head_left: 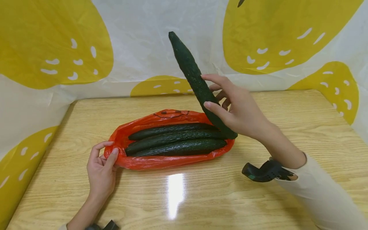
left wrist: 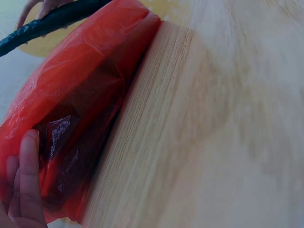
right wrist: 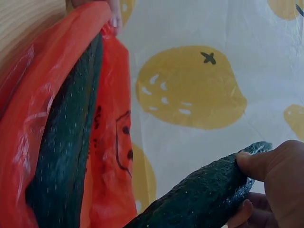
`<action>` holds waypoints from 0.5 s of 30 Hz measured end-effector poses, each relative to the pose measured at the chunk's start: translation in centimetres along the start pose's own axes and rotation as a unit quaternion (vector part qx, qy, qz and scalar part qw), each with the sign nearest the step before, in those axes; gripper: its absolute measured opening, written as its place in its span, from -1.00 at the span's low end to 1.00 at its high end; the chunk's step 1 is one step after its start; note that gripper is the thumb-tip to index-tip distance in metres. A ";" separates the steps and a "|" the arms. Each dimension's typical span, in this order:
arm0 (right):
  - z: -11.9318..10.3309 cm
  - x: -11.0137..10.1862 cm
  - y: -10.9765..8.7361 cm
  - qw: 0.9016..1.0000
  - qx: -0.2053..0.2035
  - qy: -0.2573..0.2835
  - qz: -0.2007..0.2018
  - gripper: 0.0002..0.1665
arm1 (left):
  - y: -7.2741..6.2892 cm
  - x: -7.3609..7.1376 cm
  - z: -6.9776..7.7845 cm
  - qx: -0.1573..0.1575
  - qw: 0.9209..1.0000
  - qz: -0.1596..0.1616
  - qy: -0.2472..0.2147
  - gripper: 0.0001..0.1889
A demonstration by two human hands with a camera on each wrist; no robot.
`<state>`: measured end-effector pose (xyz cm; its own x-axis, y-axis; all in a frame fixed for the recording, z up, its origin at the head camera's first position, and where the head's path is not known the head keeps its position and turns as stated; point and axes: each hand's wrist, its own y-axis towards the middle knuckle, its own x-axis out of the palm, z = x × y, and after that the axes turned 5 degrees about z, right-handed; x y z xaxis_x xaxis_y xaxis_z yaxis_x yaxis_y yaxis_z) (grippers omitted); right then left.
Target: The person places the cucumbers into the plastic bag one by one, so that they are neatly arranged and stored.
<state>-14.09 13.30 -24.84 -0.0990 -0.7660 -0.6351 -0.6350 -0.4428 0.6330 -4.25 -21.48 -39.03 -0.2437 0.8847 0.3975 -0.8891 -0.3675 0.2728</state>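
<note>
A red plastic bag (head_left: 155, 162) lies on the table with its mouth spread wide, and three dark green cucumbers (head_left: 178, 138) rest side by side inside it. My left hand (head_left: 101, 172) pinches the bag's left end between thumb and fingers. With my right hand (head_left: 238, 107) I grip another cucumber (head_left: 191, 72), thumb on the near side and fingers behind. That cucumber is tilted, its upper end pointing up and left, its lower end at the bag's right rim. In the right wrist view the held cucumber (right wrist: 204, 190) is beside the bag (right wrist: 111, 180).
The wooden table (head_left: 201, 195) carries the bag near its middle. Behind it hangs a pale sheet (head_left: 161, 19) with large yellow fruit prints. A black wrist device (head_left: 264, 171) sits on the right forearm, and part of another (head_left: 110, 225) shows at the left wrist.
</note>
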 end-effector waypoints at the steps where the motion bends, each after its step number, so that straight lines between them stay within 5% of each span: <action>1: -0.1 0.2 0.2 1.000 -0.007 0.002 -0.004 -0.22 | 0.0 0.0 0.0 -0.001 1.000 0.001 0.004 -0.75; 15: -0.4 3.6 2.5 0.994 -0.072 0.075 -0.018 -0.30 | 0.0 -0.2 0.1 -0.003 1.000 -0.009 0.002 -0.74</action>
<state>-15.73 9.24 -25.36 0.0437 -0.8039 -0.5931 -0.5179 -0.5259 0.6747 -4.18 -21.62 -39.04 -0.2304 0.8922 0.3885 -0.8958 -0.3504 0.2734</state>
